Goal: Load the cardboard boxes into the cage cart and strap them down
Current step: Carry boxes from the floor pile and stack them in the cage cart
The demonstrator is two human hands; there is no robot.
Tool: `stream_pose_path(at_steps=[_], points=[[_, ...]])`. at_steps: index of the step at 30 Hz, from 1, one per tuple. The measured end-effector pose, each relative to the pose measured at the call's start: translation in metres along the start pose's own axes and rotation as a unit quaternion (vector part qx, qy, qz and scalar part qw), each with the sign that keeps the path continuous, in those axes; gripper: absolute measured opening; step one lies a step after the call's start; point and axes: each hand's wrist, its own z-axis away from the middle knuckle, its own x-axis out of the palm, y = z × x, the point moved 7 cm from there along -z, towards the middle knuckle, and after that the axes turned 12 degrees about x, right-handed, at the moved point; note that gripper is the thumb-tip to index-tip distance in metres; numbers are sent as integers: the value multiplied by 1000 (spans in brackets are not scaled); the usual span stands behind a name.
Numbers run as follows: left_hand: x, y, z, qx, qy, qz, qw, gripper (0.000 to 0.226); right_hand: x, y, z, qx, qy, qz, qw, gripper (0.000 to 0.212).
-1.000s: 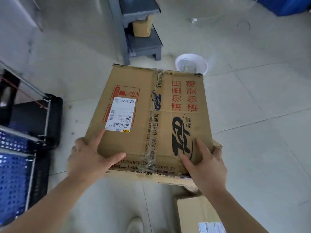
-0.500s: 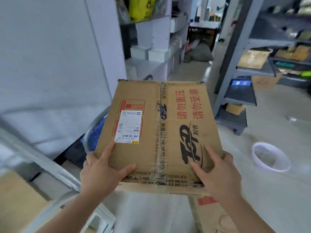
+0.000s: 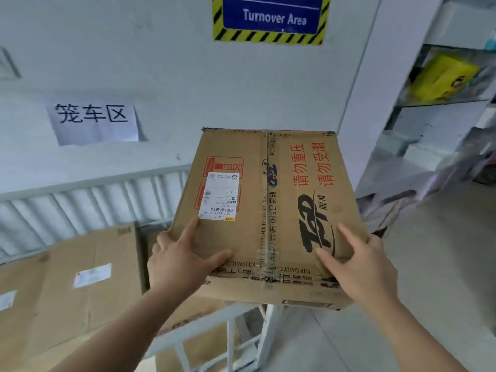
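Taped cardboard box [image 3: 268, 210] held aloft by its near corners over cage cart [image 3: 269, 336] frame. Left grip [image 3: 179, 259] and right grip [image 3: 359, 264] are each clamped on it, thumbs on top. It is best lowered level, flush beside loaded boxes [image 3: 107, 251].

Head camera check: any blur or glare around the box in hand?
Head view: the cardboard box and its shipping label read sharp; the shelves at right and the boxes at lower left are smeared by motion; light is flat, no harsh glare.

White wall [image 3: 166, 63], blue sign [image 3: 272, 17], shelving [image 3: 440, 102]
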Motion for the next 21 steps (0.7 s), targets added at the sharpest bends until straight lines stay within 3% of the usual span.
stream_pose_path(at_steps=[10,21], points=[[-74,-178,-46,-102,4,-36,994,110,134,-182,5,-89,-100,32,990,82],[-19,-290,-109,-194,-79,-32,977,103,281,-251,-41,-97,-199,104,970,80]])
